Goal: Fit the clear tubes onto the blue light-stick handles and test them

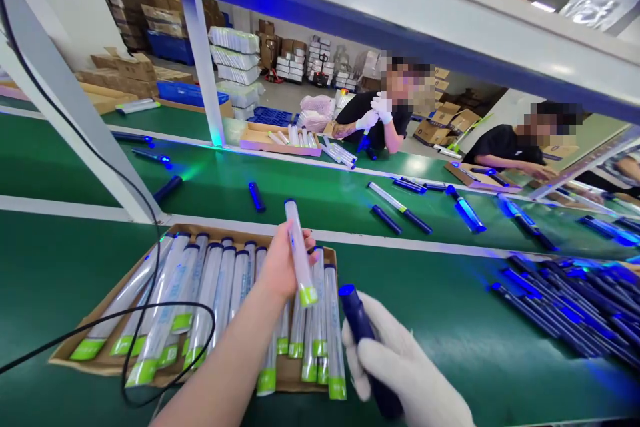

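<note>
My bare left hand (283,265) is closed round a clear plastic tube (301,253) with a blue cap and a green end, held upright over a cardboard tray (95,323). The tray holds several more of these tubes (210,300) lying side by side. My right hand (400,367), in a white glove, grips a dark blue pen-shaped device (365,347) just right of the tray, its tip pointing up and away from me.
A heap of dark blue devices (575,300) lies at the right on the green table. More lie scattered on the green belt (320,193) beyond. Two people work across the belt. A black cable (150,307) loops over the tray. A white frame post (75,113) stands at left.
</note>
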The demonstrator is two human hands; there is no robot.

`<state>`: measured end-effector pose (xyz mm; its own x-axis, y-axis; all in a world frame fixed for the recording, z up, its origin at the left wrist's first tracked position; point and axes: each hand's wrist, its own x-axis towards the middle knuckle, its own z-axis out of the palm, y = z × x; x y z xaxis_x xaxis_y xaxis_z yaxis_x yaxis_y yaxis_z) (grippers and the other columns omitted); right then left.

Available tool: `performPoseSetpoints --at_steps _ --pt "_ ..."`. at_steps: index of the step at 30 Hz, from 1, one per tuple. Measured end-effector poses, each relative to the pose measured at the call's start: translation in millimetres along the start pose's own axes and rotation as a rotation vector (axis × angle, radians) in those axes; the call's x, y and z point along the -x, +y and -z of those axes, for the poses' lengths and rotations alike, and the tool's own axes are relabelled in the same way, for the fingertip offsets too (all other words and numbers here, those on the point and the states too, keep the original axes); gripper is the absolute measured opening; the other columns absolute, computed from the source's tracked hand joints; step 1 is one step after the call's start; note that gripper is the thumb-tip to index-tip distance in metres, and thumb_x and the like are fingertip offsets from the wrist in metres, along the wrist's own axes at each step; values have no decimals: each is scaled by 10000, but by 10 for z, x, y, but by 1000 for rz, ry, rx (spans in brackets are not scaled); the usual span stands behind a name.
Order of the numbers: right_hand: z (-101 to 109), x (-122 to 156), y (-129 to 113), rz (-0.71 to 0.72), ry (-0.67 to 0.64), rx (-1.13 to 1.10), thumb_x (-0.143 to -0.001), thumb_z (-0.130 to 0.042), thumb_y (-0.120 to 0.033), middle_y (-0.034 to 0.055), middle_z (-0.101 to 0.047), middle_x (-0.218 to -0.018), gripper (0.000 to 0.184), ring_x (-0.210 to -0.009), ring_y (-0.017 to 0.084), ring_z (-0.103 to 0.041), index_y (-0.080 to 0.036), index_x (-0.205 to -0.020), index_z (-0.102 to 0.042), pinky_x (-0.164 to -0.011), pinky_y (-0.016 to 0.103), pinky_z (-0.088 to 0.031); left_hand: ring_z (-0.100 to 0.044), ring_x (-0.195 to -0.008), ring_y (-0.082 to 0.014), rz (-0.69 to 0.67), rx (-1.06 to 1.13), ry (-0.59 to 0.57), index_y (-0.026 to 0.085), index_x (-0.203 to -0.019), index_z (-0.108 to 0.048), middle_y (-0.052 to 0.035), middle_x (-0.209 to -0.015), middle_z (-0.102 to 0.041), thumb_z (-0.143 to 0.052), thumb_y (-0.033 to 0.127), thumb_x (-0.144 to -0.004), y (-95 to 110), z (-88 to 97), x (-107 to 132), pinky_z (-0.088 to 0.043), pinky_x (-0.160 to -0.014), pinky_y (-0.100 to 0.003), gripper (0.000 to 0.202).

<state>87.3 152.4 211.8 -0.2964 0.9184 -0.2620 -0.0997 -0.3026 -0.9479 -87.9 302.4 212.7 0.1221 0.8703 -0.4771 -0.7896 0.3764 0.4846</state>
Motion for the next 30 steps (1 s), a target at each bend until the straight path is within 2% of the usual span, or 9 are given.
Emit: performPoseSetpoints --at_steps 4,6,12,18,21,23,26,28,30 --pt "-249 290 113 -235 171 -68 -939 -722 -592 66 -699 -1077 779 -792 192 -636 -291 -1609 -460 -691 328 -500 -512 -508 -79 42 72 -31 185 -928 -557 26 -782 -543 -557 288 -1061 -97 -205 58 -384 -372 -155 168" --pt "-315 334 129 -271 277 -35 -950 -704 -578 68 -707 -1032 802 -788 202 -643 -290 -1644 -423 -696 342 -521 -502 -501 -73 44 73 -38 188 -929 -551 29 -789 -543 -566 257 -1057 -142 -241 96 -374 -364 -154 146" --pt "-338 245 153 -193 261 243 -1040 -550 -373 24 -692 -957 598 -746 178 -630 -319 -1628 -453 -698 323 -551 -526 -524 -78 16 154 -85 190 -953 -577 32 -774 -547 -598 257 -1044 -231 -199 212 -425 -405 -161 116" --pt "-287 248 448 -122 300 339 -1040 -572 -565 68 -721 -1037 681 -741 212 -681 -292 -1652 -445 -666 337 -604 -508 -531 -93 81 310 -283 192 -959 -577 34 -752 -465 -407 417 -1118 -216 -43 251 -397 -384 -162 324" --pt "-297 269 527 -39 336 440 -1017 -629 -557 85 -744 -1166 695 -814 237 -717 -320 -1650 -468 -693 332 -631 -454 -495 -63 -4 352 -263 197 -895 -537 65 -713 -406 -467 490 -1118 -238 8 231 -375 -382 -130 375" --pt "-330 275 530 31 373 500 -1027 -623 -545 96 -714 -1343 670 -969 269 -744 -337 -1646 -478 -757 337 -651 -489 -520 -67 -102 307 -220 196 -914 -550 64 -722 -448 -545 464 -1099 -247 28 224 -436 -422 -143 327" --pt "-377 277 502 112 421 557 -1040 -615 -517 74 -617 -1542 614 -1287 328 -676 -338 -1620 -518 -1006 410 -625 -565 -588 -98 -155 199 -192 183 -1010 -604 39 -763 -531 -623 454 -1064 -233 58 225 -496 -466 -181 277" --pt "-384 275 484 123 395 566 -1029 -637 -499 59 -609 -1561 567 -1397 349 -611 -327 -1567 -581 -1153 466 -539 -549 -563 -98 -133 185 -209 175 -1029 -614 42 -740 -522 -568 458 -1089 -210 79 228 -492 -459 -188 293" --pt "-378 267 473 109 353 540 -1006 -669 -490 59 -637 -1530 512 -1411 362 -601 -319 -1488 -653 -1184 479 -512 -507 -517 -91 -109 211 -216 177 -1017 -614 53 -699 -485 -475 458 -1123 -186 95 230 -464 -431 -184 330"
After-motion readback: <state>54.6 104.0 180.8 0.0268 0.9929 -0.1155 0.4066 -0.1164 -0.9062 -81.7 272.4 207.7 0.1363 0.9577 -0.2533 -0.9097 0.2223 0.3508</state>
